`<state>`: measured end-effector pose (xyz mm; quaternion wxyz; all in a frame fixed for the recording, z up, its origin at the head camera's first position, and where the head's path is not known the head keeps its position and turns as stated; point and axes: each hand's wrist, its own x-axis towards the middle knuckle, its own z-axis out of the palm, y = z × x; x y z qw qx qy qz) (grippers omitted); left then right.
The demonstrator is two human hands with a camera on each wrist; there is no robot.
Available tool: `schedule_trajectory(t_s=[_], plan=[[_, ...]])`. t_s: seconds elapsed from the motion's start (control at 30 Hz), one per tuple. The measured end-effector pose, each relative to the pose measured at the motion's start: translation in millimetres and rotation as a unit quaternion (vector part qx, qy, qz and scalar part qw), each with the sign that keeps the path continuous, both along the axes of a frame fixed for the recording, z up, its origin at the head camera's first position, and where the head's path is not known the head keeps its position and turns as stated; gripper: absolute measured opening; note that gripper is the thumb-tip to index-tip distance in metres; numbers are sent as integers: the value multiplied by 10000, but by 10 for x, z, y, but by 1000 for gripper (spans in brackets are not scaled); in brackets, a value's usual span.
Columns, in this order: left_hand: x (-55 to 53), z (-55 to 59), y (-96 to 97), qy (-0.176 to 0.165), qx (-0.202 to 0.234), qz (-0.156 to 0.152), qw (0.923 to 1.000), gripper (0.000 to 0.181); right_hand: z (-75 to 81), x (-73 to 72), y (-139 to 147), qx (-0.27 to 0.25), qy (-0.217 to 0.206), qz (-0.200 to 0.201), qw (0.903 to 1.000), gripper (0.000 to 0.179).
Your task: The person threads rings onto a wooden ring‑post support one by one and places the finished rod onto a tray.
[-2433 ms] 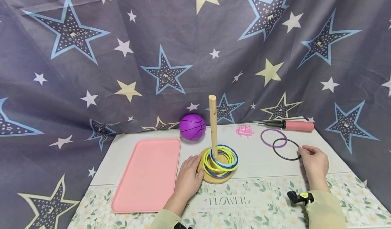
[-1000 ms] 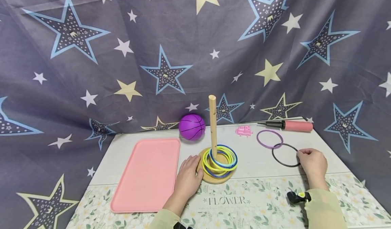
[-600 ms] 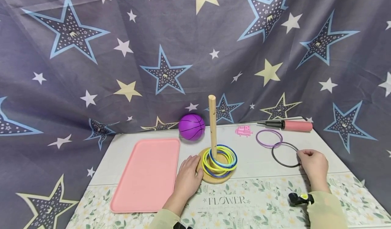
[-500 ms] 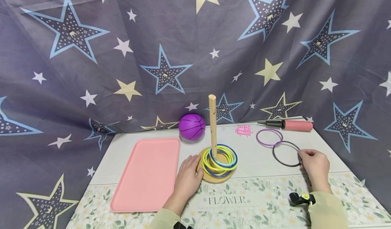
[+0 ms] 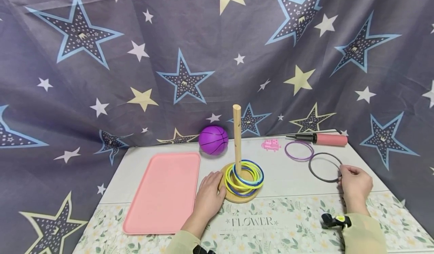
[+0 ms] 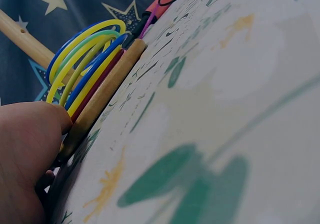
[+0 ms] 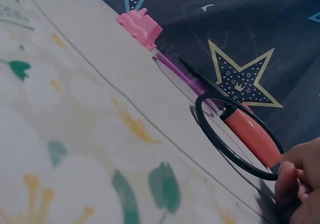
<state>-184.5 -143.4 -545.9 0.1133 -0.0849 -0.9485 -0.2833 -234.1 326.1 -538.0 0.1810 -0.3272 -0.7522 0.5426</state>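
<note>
My right hand (image 5: 356, 183) pinches the near right edge of a thin black ring (image 5: 312, 171). In the right wrist view this black ring (image 7: 220, 146) is tilted, at least partly off the tabletop. Just beyond it lie thin purple rings (image 5: 286, 150), apparently two together. My left hand (image 5: 208, 197) rests against the left rim of a round wooden base (image 5: 234, 198), its fingers fairly straight and the thumb touching the edge. From this base rises a wooden post (image 5: 237, 137). Yellow, blue and light green rings (image 5: 261, 180) lie loosely piled around the post's foot.
A pink tray (image 5: 162, 193) lies left of the left hand. Along the back are a purple ball (image 5: 213, 140), a small pink plastic toy (image 5: 271, 145) and a pink-and-black hand pump (image 5: 330, 139). A starry cloth (image 5: 203, 39) hangs behind the table.
The purple rings have shifted slightly left and back. My right hand has drawn the black ring to the right, and it overlaps them less. My left hand has stayed at the base.
</note>
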Motion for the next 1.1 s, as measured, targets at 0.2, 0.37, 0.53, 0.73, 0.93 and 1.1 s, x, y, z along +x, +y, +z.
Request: schedule_trajectory(t_s=[0.2,0.37,0.53,0.73,0.93,1.1], plan=[[2,9,-3,5,0,-7,10000,54,10,-7,23,-889,529,-418,9938,11],[2,8,-6,5,20,10,10000,54,45,-21,6,-1530,829,-529,9833,11],[-3,2,-8,38,26,16,10000,54,98,-35,-29,-1631,872,-427,9818,11],[-7,-6,-4,30,35,6,10000,54,191,-58,-99,-1651,973,-272,9811,14],[-9,-19,-5,48,6,-20,10000,53,286,-57,-180,-1699,1022,-111,9801,16],[-10,-24,-7,71,15,-42,10000,53,433,-63,-277,-1749,1232,133,9768,17]])
